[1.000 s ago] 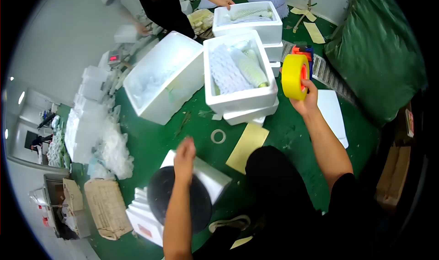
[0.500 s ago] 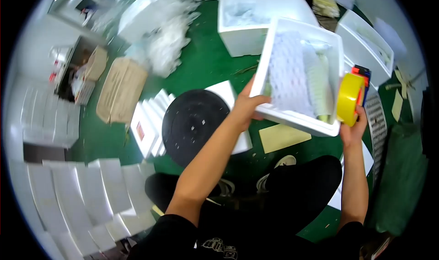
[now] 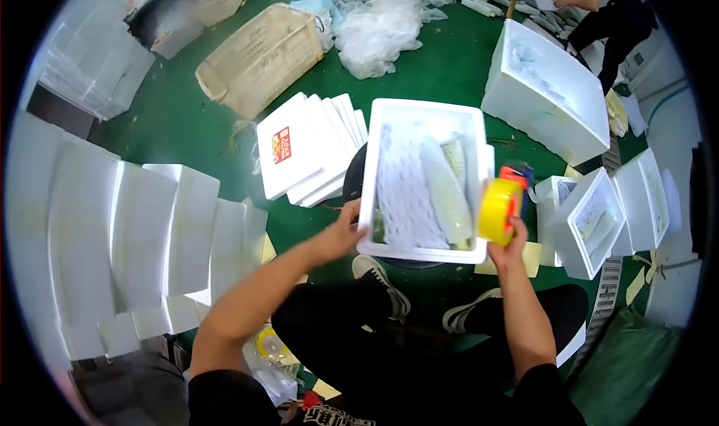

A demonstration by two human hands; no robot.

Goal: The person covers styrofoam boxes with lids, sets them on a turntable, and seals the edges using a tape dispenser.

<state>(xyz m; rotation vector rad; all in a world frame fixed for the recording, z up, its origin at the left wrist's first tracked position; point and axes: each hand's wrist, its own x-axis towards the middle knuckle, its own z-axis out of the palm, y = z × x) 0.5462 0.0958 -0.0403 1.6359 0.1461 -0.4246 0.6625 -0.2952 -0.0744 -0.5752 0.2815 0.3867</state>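
A white foam box [image 3: 425, 256] without a lid is in front of me, above a black round disc [image 3: 353, 173] that it mostly covers. Inside lie a sheet of white foam netting [image 3: 404, 194] and a long pale green item [image 3: 447, 194] in clear wrap. My left hand [image 3: 341, 233] grips the box at its lower left corner, fingers closed on the wall. A tape dispenser [image 3: 498, 209] with a yellow roll and red parts is in my right hand [image 3: 511, 245], closed around it beside the box's right wall.
White foam lids [image 3: 303, 145] are stacked left of the box, beyond them a beige plastic basket [image 3: 262, 59]. Foam boxes [image 3: 172, 231] stand at the left, and a large one [image 3: 550, 89] at the right. Another person [image 3: 618, 22] stands at the upper right.
The foam box has come over the black disc and sits straighter. The tape dispenser has moved along with it in my right hand. My view has turned, showing another person.
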